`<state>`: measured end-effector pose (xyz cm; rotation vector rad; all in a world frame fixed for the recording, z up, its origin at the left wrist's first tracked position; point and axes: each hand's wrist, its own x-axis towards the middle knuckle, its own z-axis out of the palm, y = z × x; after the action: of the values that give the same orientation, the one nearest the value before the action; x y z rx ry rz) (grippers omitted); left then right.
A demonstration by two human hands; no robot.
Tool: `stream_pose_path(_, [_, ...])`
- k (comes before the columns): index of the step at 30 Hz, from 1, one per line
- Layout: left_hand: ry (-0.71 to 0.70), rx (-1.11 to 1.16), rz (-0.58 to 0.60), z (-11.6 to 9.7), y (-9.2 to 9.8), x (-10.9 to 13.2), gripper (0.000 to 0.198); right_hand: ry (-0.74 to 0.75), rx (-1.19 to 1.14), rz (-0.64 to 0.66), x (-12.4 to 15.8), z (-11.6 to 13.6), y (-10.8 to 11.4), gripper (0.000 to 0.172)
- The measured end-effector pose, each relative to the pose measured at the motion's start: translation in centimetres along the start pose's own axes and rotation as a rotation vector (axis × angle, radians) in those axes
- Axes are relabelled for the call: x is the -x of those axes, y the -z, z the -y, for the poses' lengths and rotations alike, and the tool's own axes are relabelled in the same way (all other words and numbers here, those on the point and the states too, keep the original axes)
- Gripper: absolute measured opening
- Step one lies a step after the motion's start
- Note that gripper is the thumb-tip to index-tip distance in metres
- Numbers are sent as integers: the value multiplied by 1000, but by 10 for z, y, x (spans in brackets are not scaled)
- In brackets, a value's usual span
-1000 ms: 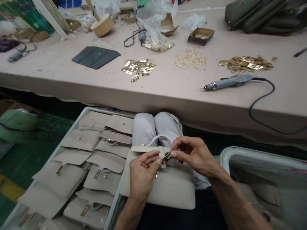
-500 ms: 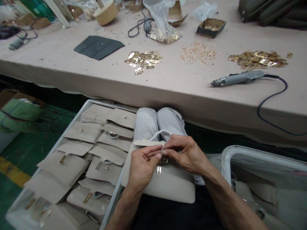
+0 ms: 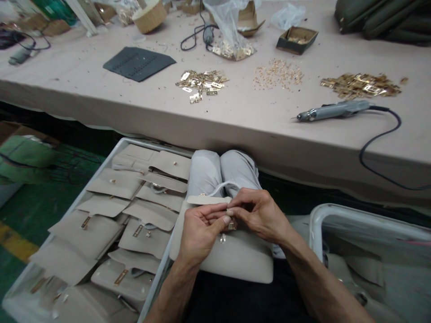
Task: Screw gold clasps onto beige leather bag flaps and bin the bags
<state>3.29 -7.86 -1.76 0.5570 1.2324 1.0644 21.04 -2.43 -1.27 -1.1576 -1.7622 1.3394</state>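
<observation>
A beige handbag (image 3: pixel 235 258) lies on my lap, below the table edge. My left hand (image 3: pixel 201 231) and my right hand (image 3: pixel 258 215) meet over its front flap. Both pinch a small metal clasp piece (image 3: pixel 230 224) on the bag's strap between thumb and fingertips. A second metal fitting (image 3: pixel 222 237) shows on the bag's front just under my left thumb. The white handle (image 3: pixel 226 185) of the bag arches up behind my fingers, over my knees.
A white bin (image 3: pixel 111 157) at my left holds several beige bags. Another bin (image 3: pixel 336 215) stands at my right. On the pink table lie an electric screwdriver (image 3: pixel 332 110) with cord, gold plates (image 3: pixel 201 83), more gold plates (image 3: pixel 362 85), small screws (image 3: pixel 276 74) and a dark leather panel (image 3: pixel 138 63).
My hands have drawn closer together over the clasp, and the fingertips now touch. The view has shifted slightly down and left.
</observation>
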Motion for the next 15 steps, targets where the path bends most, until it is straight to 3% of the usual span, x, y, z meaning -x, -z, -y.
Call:
stream_pose_path(4, [-12, 38, -37, 8, -1, -1, 41, 5, 5, -74, 1, -4, -6, 8])
stream_pose_path(9, [-49, 103, -105, 8, -8, -1, 29, 331, 62, -79, 10, -6, -3, 9])
stream_pose_path(15, [-49, 96, -138, 0, -14, -4, 22, 518, 225, 21, 23, -10, 7, 36])
